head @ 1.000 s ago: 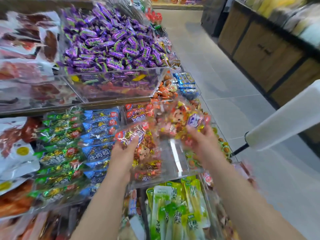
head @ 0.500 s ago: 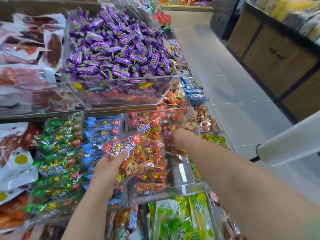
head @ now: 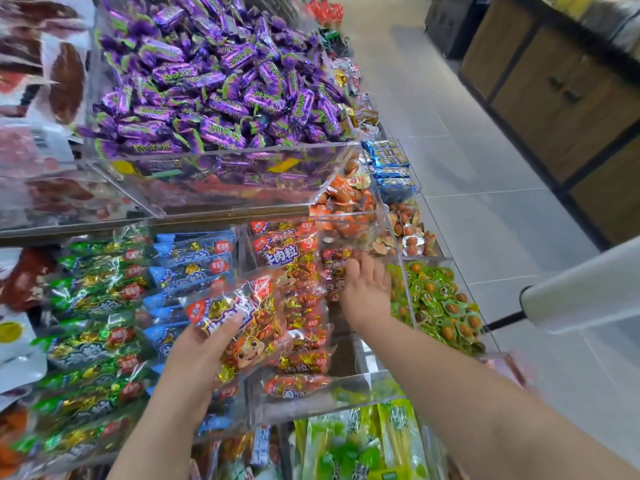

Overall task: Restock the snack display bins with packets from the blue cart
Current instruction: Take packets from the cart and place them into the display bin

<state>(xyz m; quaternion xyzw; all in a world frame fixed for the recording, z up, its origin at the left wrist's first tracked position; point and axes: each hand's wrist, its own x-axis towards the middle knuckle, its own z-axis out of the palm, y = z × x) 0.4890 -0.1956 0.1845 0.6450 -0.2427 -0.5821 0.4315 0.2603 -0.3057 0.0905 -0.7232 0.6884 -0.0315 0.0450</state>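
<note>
My left hand (head: 202,355) grips a red snack packet (head: 249,323) with a cartoon face, held just above the clear acrylic bin (head: 311,398) of matching red packets. My right hand (head: 365,289) reaches into the far right part of that bin, fingers spread, resting against a red packet (head: 332,268) that stands upright at the back. I cannot see whether those fingers hold it. Red packets lie stacked in the bin's left half; its right half shows a bare floor. The blue cart is out of view.
Bins of blue packets (head: 194,268) and green packets (head: 93,306) stand to the left. Purple candies (head: 214,84) fill the upper shelf bin. Green-wrapped snacks (head: 440,306) lie right of the bin. A white roll on a holder (head: 581,292) juts in from the right; tiled aisle floor beyond.
My right hand has pushed its packets from above the bin down into the far right part. My left hand has dropped slightly with its packet. The camera tilted closer.
</note>
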